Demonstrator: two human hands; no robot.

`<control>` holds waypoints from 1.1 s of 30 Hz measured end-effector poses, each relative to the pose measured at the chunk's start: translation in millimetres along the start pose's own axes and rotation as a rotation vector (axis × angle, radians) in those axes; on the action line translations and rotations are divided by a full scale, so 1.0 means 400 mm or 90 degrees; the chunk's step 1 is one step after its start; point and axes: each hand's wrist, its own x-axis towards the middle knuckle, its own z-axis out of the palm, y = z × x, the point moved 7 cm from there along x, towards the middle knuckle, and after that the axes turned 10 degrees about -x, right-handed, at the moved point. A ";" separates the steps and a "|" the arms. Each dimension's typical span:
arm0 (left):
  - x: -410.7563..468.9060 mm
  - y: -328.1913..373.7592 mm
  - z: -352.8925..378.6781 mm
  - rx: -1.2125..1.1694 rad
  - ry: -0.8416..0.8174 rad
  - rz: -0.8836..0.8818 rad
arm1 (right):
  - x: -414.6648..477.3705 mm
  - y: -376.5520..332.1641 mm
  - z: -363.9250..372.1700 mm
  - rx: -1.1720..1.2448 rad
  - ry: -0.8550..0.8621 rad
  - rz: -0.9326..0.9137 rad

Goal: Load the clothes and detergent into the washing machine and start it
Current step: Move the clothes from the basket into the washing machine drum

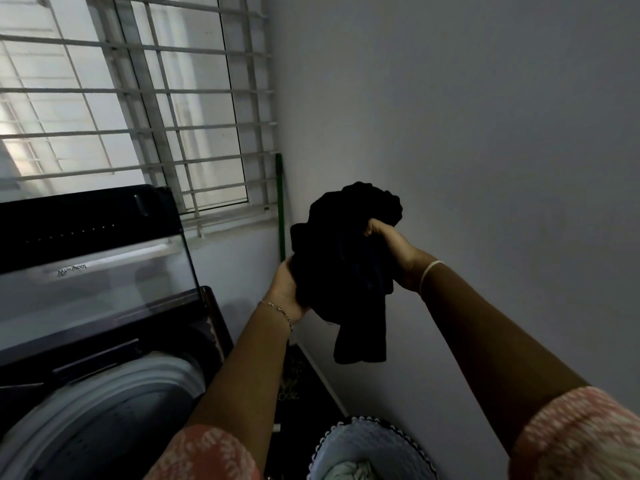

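Nearest to you, at the bottom edge, stands a laundry basket with a pale wall and a dark scalloped trim on its rim. Inside it lies some light-coloured cloth, of which only a small part shows. Your pink patterned sleeves frame the basket on both sides.

To the left of it is the washing machine, a top loader with its opening uncovered. You can see the white ring around the drum and a part of the grey drum wall below it, but what is in the drum cannot be told from here.

Farther out, both your arms are raised. Your left hand, with a thin chain bracelet on the wrist, holds the black garment from below, its fingers hidden behind the fabric. Your right hand, with a pale band on the wrist, grips the same garment from the upper right, fingers curled into the bunched cloth. The garment is in the air, to the right of the machine and not over the drum, and one end of it hangs down loose.

Behind the drum the glass lid stands open. It carries the logo "Whirlpool", which reads upside down from your side.

Farthest are the window with white bars, a green pole in the corner and the plain grey wall.
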 end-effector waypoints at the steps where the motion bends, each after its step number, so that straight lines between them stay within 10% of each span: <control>1: -0.011 0.008 0.004 -0.005 0.002 -0.017 | 0.003 0.005 0.003 -0.008 -0.010 0.005; 9: -0.131 0.064 0.067 0.141 -0.096 -0.082 | 0.014 0.032 0.052 -0.080 -0.027 0.048; 23: -0.354 0.141 -0.135 0.002 0.189 0.138 | -0.066 -0.060 0.378 0.004 -0.108 -0.058; 33: -0.630 0.289 -0.367 -0.097 0.319 0.301 | -0.145 -0.088 0.741 -0.201 -0.536 -0.122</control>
